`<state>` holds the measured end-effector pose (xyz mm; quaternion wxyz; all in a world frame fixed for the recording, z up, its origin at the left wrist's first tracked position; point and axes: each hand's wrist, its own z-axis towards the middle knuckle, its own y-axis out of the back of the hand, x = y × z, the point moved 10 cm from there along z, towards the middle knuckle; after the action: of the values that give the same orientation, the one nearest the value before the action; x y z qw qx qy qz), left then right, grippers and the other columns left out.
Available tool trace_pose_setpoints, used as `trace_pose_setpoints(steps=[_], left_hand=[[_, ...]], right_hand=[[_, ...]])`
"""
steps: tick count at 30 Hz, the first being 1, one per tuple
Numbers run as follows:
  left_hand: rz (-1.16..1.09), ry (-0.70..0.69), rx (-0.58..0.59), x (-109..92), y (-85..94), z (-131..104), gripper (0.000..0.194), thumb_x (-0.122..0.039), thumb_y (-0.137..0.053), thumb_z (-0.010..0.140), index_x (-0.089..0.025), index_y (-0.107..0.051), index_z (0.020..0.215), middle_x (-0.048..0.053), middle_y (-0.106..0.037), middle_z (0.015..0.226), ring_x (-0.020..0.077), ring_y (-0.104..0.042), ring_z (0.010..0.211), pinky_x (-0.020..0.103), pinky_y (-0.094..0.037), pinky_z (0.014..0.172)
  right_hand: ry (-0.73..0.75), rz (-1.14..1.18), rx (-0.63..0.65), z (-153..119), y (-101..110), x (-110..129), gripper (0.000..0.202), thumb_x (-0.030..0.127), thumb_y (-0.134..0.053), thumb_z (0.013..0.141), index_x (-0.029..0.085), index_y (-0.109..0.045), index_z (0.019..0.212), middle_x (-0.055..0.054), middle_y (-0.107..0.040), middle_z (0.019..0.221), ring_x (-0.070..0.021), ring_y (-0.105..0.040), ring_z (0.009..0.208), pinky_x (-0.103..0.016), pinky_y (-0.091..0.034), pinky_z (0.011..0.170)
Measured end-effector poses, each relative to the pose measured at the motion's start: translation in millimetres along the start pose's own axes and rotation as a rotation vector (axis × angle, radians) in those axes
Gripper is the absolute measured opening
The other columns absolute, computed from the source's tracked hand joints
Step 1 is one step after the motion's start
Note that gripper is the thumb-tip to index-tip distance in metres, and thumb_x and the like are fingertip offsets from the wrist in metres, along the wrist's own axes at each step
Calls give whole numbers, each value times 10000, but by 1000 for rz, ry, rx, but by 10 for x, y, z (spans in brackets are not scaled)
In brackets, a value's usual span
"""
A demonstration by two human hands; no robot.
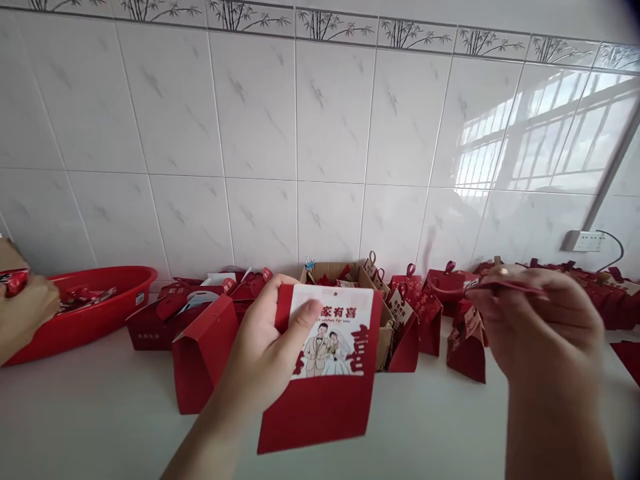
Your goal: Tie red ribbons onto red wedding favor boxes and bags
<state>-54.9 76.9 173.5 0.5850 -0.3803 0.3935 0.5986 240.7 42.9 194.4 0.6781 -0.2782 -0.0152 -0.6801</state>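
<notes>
My left hand point(270, 347) grips a red wedding favor box point(320, 413), thumb in front, at the middle of the view. A white card point(327, 333) with a drawn bride and groom lies against its upper front, and a small hole shows near the card's top edge. Off to the right, my right hand point(545, 320) is raised, its fingers pinched on a dark red ribbon point(505, 287). The ribbon's loose end is smeared by motion. Between the hands and behind them stand several finished-looking red boxes with ribbon loops, such as one tilted box point(466, 343).
Another person's hand point(30, 310) holds a red packet at the far left, beside a red basin point(100, 323) of wrapped pieces. An open red box point(205, 360) and a cardboard carton point(385, 333) stand on the white table point(125, 420). A power strip point(584, 241) is on the tiled wall.
</notes>
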Motion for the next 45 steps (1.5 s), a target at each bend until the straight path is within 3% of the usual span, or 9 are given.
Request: trace_pose_setpoints(steps=[5, 10, 17, 22, 30, 35, 38, 43, 45], left_hand=[[59, -81, -57, -30, 18, 20, 316, -489, -638, 807, -214, -490, 854, -17, -603, 643, 174, -612, 595, 248, -485, 534], [154, -161, -28, -95, -72, -28, 251, -449, -592, 849, -222, -485, 842, -26, -592, 681, 148, -576, 628, 225, -490, 565], [263, -245, 28, -130, -164, -102, 192, -400, -580, 872, -221, -513, 853, -16, -597, 700, 140, -572, 639, 218, -457, 568], [246, -378, 140, -234, -329, -179, 66, -283, -535, 917, -234, -494, 900, -38, -628, 729, 96, -566, 562, 196, -457, 533], [320, -514, 131, -342, -341, -259, 75, -181, -532, 908, -237, -520, 956, -10, -669, 848, 132, -648, 748, 210, -508, 631], [318, -609, 222, -403, -400, -340, 181, -112, -528, 898, -267, -508, 989, -16, -662, 970, 134, -650, 934, 239, -509, 828], [260, -684, 283, -448, -426, -420, 212, -78, -512, 891, -267, -490, 984, -10, -668, 1001, 144, -662, 939, 264, -521, 830], [155, -569, 304, -378, -400, -359, 132, -252, -428, 958, -280, -505, 1063, 28, -655, 1095, 185, -664, 963, 294, -541, 786], [188, -452, 288, -286, -370, -280, 306, -386, -477, 932, -284, -467, 1220, 77, -573, 1281, 243, -608, 1114, 340, -532, 864]], right_hand=[[-160, 174, 587, -228, -575, 112, 89, 220, -695, 815, 265, -668, 887, 5, -571, 660, -120, -545, 540, -243, -453, 433], [-94, -24, 786, -496, -1075, 181, 144, 77, -642, 833, 212, -663, 881, -22, -640, 772, -135, -610, 683, -260, -503, 557], [202, -391, 621, -500, -1177, 224, 197, 31, -588, 842, 210, -646, 903, -8, -643, 820, -144, -577, 771, -343, -409, 697], [274, -550, 549, -488, -1175, 249, 212, 43, -569, 854, 236, -653, 881, 8, -599, 802, -146, -524, 760, -369, -349, 728], [258, -560, 514, -485, -1163, 259, 209, 55, -582, 852, 246, -649, 905, -7, -542, 813, -154, -496, 759, -345, -360, 676], [167, -436, 396, -464, -1038, 232, 189, 102, -646, 810, 266, -631, 903, -48, -462, 972, -201, -484, 966, -327, -440, 749], [72, -233, 317, -476, -983, 176, 359, 162, -710, 770, 261, -549, 1076, -78, -510, 1110, -236, -500, 1099, -357, -476, 863], [-64, -109, 282, -522, -1027, -3, 193, 192, -689, 801, 226, -538, 916, -22, -626, 799, -177, -627, 758, -277, -519, 619], [-46, -195, 175, -483, -928, -23, 182, 197, -705, 787, 219, -528, 819, 2, -599, 714, -143, -588, 644, -240, -473, 530]])
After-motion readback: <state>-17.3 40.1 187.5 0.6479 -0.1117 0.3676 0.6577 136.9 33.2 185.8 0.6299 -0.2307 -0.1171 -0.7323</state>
